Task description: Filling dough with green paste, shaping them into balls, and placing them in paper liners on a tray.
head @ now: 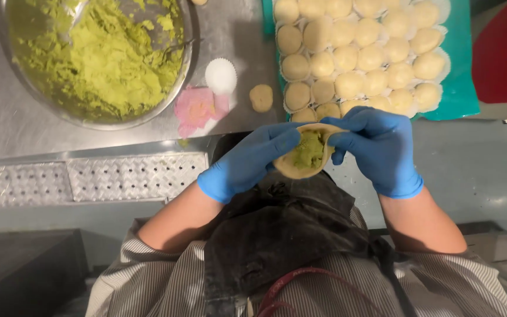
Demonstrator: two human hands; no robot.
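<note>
Right at the centre, held in the air above the person's dark apron (277, 235) and just short of the table edge, sits a round of pale dough (300, 169) with a lump of green filling (308, 151) pressed into its middle. It lies cupped like a shallow bowl, which keeps the soft paste from sliding off. The left hand (247, 164), in a blue glove, cradles it from the side and beneath, fingers curled part-way round the rim and thumb up near the filling, so the disc keeps its hollow. The right hand (379, 149), gloved the same, comes over from the other side; its fingertips (338, 140) are bent down and pinched lightly on the far edge of the dough, not fully closed, seemingly drawing the rim up over the paste.

Just beyond the hands, a teal tray (462, 88) carries rows of pale round dough balls (353, 58) in white paper cups, packed close, near enough for an easy reach. To its left on the steel table (7, 123) lie one loose dough ball (261, 97), an empty white paper cup (220, 76) and a pink crumpled wrapper (198, 108). Further left stands a wide metal bowl (189, 53) heaped with the same green paste (101, 64), kept near the working side
</note>
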